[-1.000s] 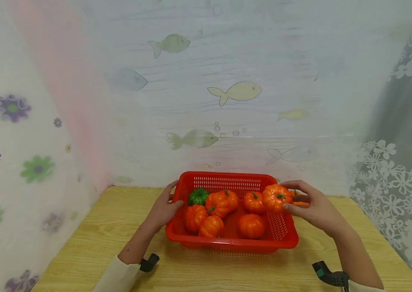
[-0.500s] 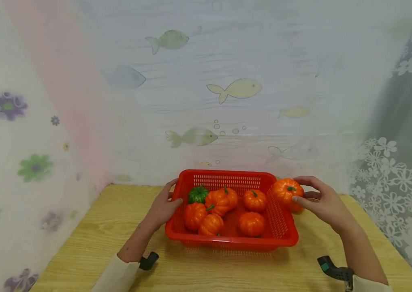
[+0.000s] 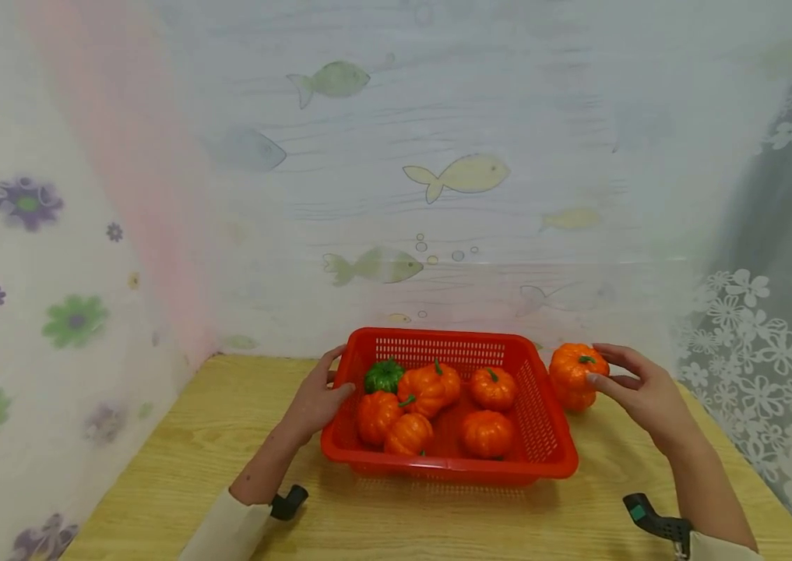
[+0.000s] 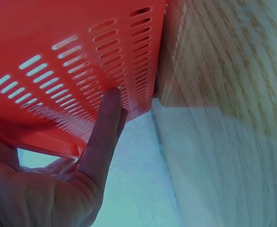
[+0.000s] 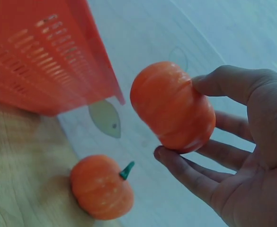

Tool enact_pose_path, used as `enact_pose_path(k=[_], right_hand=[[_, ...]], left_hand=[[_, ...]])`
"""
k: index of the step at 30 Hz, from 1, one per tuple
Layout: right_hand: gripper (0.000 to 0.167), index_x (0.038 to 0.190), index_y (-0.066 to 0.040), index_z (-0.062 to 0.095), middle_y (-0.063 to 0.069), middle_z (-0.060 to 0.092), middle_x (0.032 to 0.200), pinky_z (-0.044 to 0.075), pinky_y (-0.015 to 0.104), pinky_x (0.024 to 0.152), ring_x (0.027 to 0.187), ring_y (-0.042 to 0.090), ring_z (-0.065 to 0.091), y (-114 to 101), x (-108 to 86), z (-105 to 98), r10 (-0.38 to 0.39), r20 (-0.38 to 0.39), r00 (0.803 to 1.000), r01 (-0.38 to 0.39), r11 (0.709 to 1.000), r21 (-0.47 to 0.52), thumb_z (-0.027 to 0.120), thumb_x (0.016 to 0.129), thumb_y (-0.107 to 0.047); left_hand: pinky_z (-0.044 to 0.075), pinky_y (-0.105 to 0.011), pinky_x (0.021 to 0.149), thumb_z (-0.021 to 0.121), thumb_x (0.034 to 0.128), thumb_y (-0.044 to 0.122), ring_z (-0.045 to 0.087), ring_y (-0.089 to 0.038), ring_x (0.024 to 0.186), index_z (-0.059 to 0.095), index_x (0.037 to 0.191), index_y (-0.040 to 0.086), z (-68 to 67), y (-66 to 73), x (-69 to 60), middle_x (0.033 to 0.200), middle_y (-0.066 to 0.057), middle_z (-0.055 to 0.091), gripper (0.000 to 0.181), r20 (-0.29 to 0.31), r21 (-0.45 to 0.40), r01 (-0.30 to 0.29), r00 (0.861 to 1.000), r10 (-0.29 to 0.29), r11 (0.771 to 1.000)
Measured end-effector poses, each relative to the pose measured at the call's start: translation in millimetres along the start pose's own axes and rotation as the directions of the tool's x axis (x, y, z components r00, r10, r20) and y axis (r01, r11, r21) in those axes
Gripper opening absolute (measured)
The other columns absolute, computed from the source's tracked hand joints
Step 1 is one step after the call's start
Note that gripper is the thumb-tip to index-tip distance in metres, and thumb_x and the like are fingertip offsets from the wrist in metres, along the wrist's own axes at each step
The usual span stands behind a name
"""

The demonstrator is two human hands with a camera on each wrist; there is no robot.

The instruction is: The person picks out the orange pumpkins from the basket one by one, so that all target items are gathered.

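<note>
A red plastic basket (image 3: 448, 464) stands on the table, holding several small orange pumpkins and one green pumpkin (image 3: 385, 376). My left hand (image 3: 318, 399) grips the basket's left rim, thumb over the edge and fingers along the slotted outer wall (image 4: 76, 61). Past the right rim, my right hand (image 3: 648, 393) pinches an orange pumpkin (image 5: 174, 106) between thumb and fingers, raised off the table. Below it another orange pumpkin (image 5: 102, 187) with a green stem sits on the table; in the head view, the held one partly covers this pumpkin (image 3: 573, 399).
The wooden table (image 3: 227, 436) runs back to a wall (image 3: 564, 101) covered with a fish-patterned sheet. Flowered sheeting (image 3: 781, 366) hangs at the right. Black wrist mounts (image 3: 289, 502) stick out near both sleeves.
My right hand has carried its pumpkin to the right, from over the basket's right rim to outside it, above the pumpkin on the table. The left hand has stayed on the rim.
</note>
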State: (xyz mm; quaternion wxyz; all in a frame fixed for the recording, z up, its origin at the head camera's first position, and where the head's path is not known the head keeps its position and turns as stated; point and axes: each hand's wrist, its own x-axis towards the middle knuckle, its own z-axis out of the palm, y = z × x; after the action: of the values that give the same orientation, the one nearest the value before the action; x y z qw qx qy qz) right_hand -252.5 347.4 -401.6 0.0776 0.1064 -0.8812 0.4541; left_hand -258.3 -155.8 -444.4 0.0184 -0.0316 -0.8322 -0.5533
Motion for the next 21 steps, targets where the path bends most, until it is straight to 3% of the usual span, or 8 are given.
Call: enact_pose_path(k=[3,8,15,21], right_hand=[[0.067,0.161,-0.007,0.043,0.026,0.043,0.16,0.053,0.014,0.083,0.111,0.006,0.065,7,0.8,-2,0.013,-0.014,1.0,-0.013,1.0,-0.002,0.067,0.106,-0.035],[0.068,0.162,-0.007,0.041,0.028,0.04,0.159,0.051,0.01,0.081,0.101,-0.016,0.057,19,-0.2,-5,0.029,-0.064,0.998,-0.027,0.999,0.032,0.066,0.106,-0.034],[0.072,0.164,-0.003,0.036,0.034,0.037,0.158,0.05,0.007,0.077,0.093,-0.017,0.056,34,-0.2,-5,0.082,-0.158,0.984,-0.074,0.995,0.061,0.064,0.106,-0.037],[0.075,0.166,-0.009,0.033,0.033,0.031,0.165,0.049,0.007,0.074,0.093,-0.015,0.051,50,0.7,-2,0.155,-0.236,0.959,-0.137,0.986,0.093,0.064,0.106,-0.039]], left_hand=[[0.063,-0.054,0.087,0.059,0.1043,0.011,0.068,-0.039,0.116,0.032,0.167,0.019,0.6,0.7,-0.7,0.139,-0.024,0.061,0.069,-0.006,0.0,0.002,1.0,-0.002,1.0],[0.064,-0.053,0.087,0.059,0.1039,0.011,0.069,-0.038,0.115,0.032,0.167,0.018,1.9,2.7,1.0,0.139,-0.023,0.062,0.068,-0.008,0.001,-0.013,1.0,0.013,1.0],[0.064,-0.052,0.084,0.059,0.1036,0.01,0.069,-0.039,0.115,0.032,0.167,0.017,1.9,2.1,2.5,0.14,-0.025,0.061,0.069,-0.004,-0.025,-0.017,1.0,0.017,1.0],[0.065,-0.052,0.083,0.061,0.103,0.011,0.069,-0.038,0.113,0.033,0.167,0.018,0.5,0.9,0.9,0.139,-0.024,0.061,0.07,-0.007,-0.021,-0.007,1.0,0.007,1.0]])
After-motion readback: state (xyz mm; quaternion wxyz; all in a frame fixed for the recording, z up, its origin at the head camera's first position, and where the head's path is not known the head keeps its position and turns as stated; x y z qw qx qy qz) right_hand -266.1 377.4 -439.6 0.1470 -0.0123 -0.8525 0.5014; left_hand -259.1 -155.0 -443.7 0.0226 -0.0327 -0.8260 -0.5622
